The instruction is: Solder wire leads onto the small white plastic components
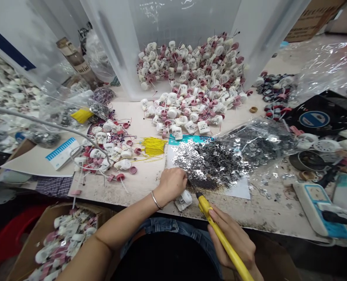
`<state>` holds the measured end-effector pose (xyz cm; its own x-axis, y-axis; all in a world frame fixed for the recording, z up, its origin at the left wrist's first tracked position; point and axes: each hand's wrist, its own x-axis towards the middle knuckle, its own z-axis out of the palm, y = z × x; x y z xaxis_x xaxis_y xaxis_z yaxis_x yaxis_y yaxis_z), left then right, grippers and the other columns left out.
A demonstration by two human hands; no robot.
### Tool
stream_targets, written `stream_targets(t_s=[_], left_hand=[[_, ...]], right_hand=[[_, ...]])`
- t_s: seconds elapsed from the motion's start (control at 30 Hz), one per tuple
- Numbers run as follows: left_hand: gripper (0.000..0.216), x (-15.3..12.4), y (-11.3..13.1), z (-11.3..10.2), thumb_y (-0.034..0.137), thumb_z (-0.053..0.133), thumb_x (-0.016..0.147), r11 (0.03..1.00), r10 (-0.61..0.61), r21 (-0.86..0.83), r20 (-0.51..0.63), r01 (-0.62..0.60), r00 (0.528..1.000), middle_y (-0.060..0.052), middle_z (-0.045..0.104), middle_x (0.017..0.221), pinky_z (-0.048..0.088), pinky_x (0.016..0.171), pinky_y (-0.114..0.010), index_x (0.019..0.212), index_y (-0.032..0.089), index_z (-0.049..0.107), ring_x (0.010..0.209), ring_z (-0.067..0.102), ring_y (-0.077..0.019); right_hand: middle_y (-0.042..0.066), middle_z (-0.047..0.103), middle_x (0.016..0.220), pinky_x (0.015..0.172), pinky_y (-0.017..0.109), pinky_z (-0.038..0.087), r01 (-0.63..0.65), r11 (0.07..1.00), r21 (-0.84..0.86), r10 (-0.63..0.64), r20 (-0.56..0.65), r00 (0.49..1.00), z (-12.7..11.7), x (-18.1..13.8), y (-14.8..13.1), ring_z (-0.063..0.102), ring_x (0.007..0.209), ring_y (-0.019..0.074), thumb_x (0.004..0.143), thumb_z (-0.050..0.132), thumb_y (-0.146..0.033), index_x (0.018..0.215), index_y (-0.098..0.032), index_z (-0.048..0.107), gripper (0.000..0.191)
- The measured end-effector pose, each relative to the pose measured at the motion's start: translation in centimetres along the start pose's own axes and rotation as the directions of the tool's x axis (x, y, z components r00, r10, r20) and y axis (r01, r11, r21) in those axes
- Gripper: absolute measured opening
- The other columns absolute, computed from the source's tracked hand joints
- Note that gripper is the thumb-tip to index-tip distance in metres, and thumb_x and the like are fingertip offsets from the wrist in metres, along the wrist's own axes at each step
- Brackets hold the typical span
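Note:
My left hand (170, 185) rests on the workbench (144, 187), its fingers curled over a small white plastic part (184, 200) that shows beneath them. My right hand (233, 246) grips a yellow-handled soldering iron (220, 234), whose tip points at the edge of a heap of silver metal pieces (211, 164) on a white sheet (238, 189). Close by on the left lie loose white-and-pink wired parts (112, 154) and a bundle of yellow wires (153, 146). More of these parts are heaped beyond my hands (191, 74).
A cardboard box (62, 242) of white-and-pink parts sits below the bench at lower left. A clear plastic bin (188, 23) stands at the back. A clear bag of metal pieces (258, 140) lies right of the heap. A blue-and-white power strip (319, 210) sits at the right.

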<state>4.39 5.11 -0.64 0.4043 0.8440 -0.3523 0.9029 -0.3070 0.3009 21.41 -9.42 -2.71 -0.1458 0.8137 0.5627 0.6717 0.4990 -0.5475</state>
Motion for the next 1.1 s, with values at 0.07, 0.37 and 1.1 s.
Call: stream_targets(t_s=[0.07,0.37,1.1], left_hand=[[0.019,0.1,0.1,0.0,0.020,0.052,0.083,1.000,-0.004,-0.013,0.005,0.004,1.000,-0.008,0.071,0.085,0.050,0.073,-0.031,0.081,0.019,0.070,0.079,0.066,-0.0218],[0.014,-0.3,-0.5,-0.6,0.022,0.057,0.082,0.995,-0.005,-0.102,0.021,0.007,1.000,-0.009,0.070,0.091,0.049,0.075,-0.029,0.089,0.017,0.068,0.087,0.065,-0.0219],[0.017,-5.7,-4.7,-2.2,0.017,0.052,0.092,0.843,0.354,-0.125,-0.604,-0.523,0.714,-0.007,0.068,0.083,0.051,0.068,-0.025,0.100,0.015,0.067,0.075,0.062,-0.0139]], right_hand=[[0.013,0.065,0.117,0.080,0.035,0.061,-0.008,1.000,-0.002,0.008,-0.016,1.000,-0.3,0.0,-0.2,0.066,0.103,0.0236,0.076,0.059,0.000,0.130,-0.011,0.052,0.056],[0.011,0.062,0.125,0.078,0.038,0.063,-0.151,0.983,0.101,0.174,-0.283,0.943,1.0,-1.4,0.2,0.067,0.102,0.0261,0.070,0.066,0.000,0.138,-0.016,0.043,0.073],[0.006,0.050,0.121,0.078,0.025,0.058,-0.109,0.980,0.164,0.131,-0.132,0.983,6.5,4.2,0.2,0.062,0.104,0.0162,0.077,0.065,-0.009,0.078,-0.020,0.058,0.013]])
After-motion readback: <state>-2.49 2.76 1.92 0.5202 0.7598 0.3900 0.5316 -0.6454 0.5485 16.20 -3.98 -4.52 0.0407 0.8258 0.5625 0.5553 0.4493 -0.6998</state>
